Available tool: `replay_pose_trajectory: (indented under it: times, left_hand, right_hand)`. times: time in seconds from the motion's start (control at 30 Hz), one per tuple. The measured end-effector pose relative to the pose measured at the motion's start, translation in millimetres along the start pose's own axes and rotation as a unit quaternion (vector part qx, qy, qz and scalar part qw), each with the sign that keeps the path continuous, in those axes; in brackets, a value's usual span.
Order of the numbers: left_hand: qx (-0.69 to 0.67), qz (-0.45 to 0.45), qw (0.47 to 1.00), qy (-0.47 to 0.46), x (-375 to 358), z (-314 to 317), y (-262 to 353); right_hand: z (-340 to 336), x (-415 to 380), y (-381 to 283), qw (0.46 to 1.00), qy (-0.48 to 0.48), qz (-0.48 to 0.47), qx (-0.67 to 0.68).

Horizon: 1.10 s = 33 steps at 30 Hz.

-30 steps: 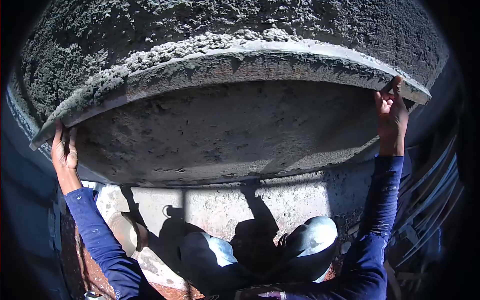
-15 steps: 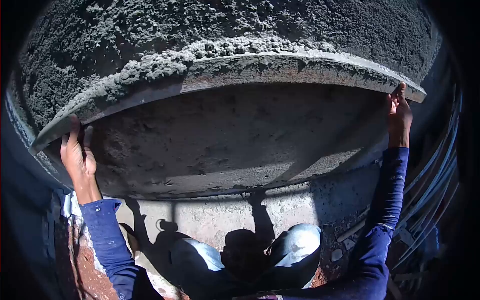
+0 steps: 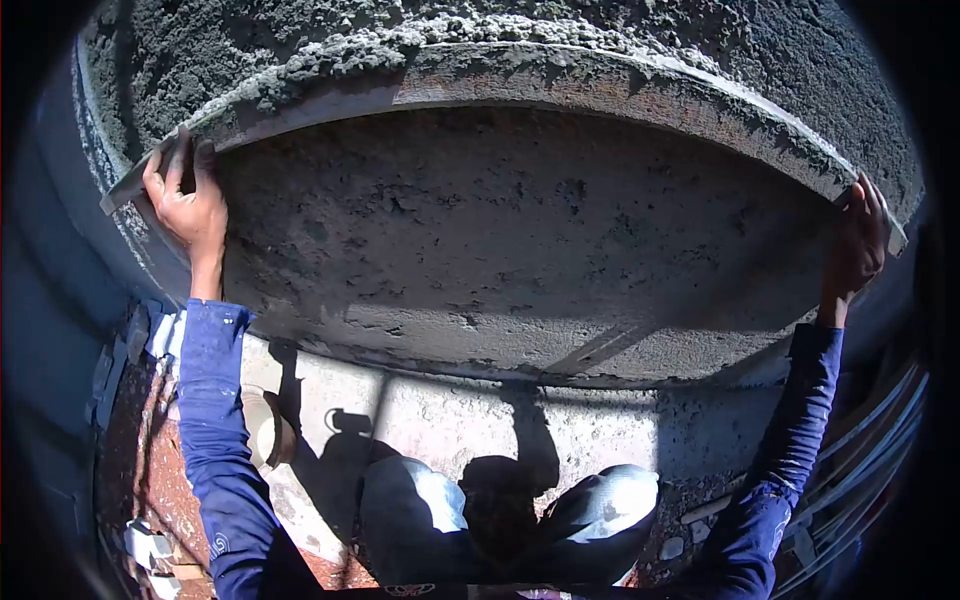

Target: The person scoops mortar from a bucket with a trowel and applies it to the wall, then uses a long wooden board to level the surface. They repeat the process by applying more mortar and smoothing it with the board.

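Note:
A long screed board (image 3: 600,85) lies across the mortar-covered wall, looking bowed through the wide lens. Loose wet mortar (image 3: 350,50) is heaped along its upper edge. My left hand (image 3: 193,212) is closed on the board near its left end, fingers over the edge. Near the opposite end, my right hand (image 3: 860,240) grips it, the fingers partly in shadow. Below the board the wall surface (image 3: 500,230) is flatter, with small pits; above it the mortar (image 3: 690,25) is rough and lumpy.
My knees (image 3: 605,500) are bent close to the pale ledge (image 3: 430,405) under the wall. A round container (image 3: 265,430) stands at lower left beside reddish ground (image 3: 185,480). Thin pale strips (image 3: 870,470) lie at right, near rubble (image 3: 672,547).
The board and both hands have moved up the wall, exposing more flattened mortar beneath. The right hand now appears farther right. The view has shifted somewhat, showing more of the round container.

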<state>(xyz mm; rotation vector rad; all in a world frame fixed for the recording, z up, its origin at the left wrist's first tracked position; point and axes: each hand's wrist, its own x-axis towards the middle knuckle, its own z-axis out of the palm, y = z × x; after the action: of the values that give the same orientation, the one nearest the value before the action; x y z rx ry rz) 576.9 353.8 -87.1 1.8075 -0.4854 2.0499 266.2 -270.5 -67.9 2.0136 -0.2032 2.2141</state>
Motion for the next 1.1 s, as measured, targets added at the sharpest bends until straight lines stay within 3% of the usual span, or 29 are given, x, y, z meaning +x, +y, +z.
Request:
replay_pose_trajectory:
  times: [0.1, 0.17, 0.2, 0.27, 0.3, 0.47, 0.6, 0.77, 0.87, 1.0, 1.03, 1.07, 1.1]
  left_hand:
    - [-0.054, 0.054, 0.996, -0.05, 2, -13, 7]
    - [-0.028, 0.073, 0.989, -0.125, 4, -15, -8]
    - [-0.004, 0.067, 0.989, -0.135, 4, -15, -11]
    - [0.085, 0.131, 0.978, -0.135, 8, -23, -10]
    - [0.118, 0.161, 0.972, -0.122, 11, -25, -8]
    - [0.0, 0.136, 0.983, -0.119, -23, -21, 4]
    - [-0.054, 0.152, 0.98, -0.118, -44, -19, 62]
    - [-0.06, 0.166, 0.98, -0.088, -12, -5, 89]
    - [-0.068, 0.176, 0.98, -0.069, 28, -1, 52]
    - [-0.038, 0.123, 0.988, -0.082, 54, -6, -12]
    - [-0.028, 0.109, 0.99, -0.089, 53, -6, -29]
    - [-0.018, 0.095, 0.991, -0.095, 50, -9, -44]
    - [-0.008, 0.086, 0.991, -0.105, 44, -10, -57]
  right_hand:
    - [-7, -4, -3, 0.999, -0.048, 0.002, -0.024]
    - [-15, -5, 1, 0.975, -0.115, -0.131, -0.14]
    - [-18, -4, 9, 0.976, -0.115, -0.131, -0.129]
    - [-18, -2, 25, 0.917, -0.139, -0.262, -0.269]
    - [-18, -5, 13, 0.955, -0.125, -0.186, -0.191]
    - [-25, -54, 37, 0.974, -0.147, -0.145, -0.095]
    - [-42, -104, 93, 0.978, -0.164, -0.058, -0.116]
    - [-42, -80, 153, 0.982, -0.129, -0.071, -0.115]
    - [-29, -48, 128, 0.983, -0.12, -0.077, -0.112]
    - [5, -6, 18, 0.991, -0.081, -0.103, 0.011]
    - [6, 0, 7, 0.965, -0.083, -0.172, -0.178]
    - [10, 1, -15, 0.977, -0.069, -0.149, -0.135]
    - [12, -5, -23, 0.962, -0.081, -0.169, -0.199]
